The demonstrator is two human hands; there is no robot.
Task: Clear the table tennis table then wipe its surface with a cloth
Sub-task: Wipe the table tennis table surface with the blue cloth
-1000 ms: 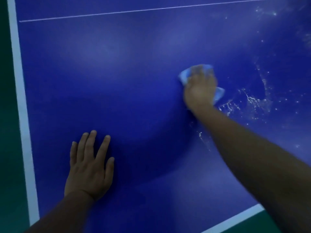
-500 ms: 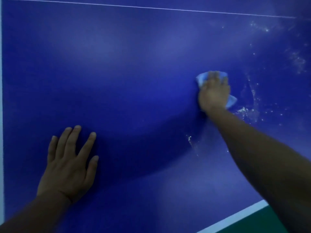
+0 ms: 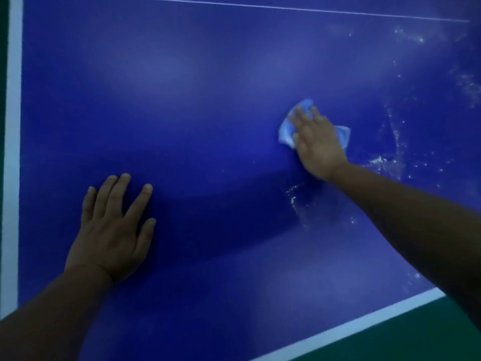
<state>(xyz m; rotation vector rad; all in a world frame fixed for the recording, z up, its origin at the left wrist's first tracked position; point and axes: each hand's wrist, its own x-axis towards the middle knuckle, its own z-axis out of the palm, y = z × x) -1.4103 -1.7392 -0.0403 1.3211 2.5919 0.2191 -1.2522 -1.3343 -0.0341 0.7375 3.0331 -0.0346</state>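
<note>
Head view, looking down on a blue table tennis worktop [image 3: 208, 100]. White edge line [image 3: 14, 152] runs down the left side, another white edge line [image 3: 351, 327] crosses the lower right corner, thin white centre line [image 3: 286, 7] along the top. Green floor [image 3: 416, 340] shows past the lower right edge and in a sliver at far left.

Right hand [image 3: 318, 144] is stretched out over the right-centre of the worktop, palm down, flat on a light blue cloth [image 3: 286, 128]. Fingers [image 3: 303, 115] mostly straight and laid over the cloth, pressing it to the surface, not curled round it. Cloth is crumpled, sticks out past the hand on the left, beyond the fingertips, and a corner on the right side. Hand slightly motion-blurred.

Left hand [image 3: 112, 230] lies flat on the worktop at lower left, palm down, fingers [image 3: 117, 194] straight and spread, thumb out to the right, holding nothing. Well apart from the cloth.

White wet smears and droplets [image 3: 385, 162] lie just right of the right wrist, more streaks [image 3: 294, 196] under the right forearm, and fainter splatter [image 3: 411, 35] toward the top right corner and right edge. Left and centre of the worktop look even blue with soft light reflections. Dark shadow band runs between the two hands.
</note>
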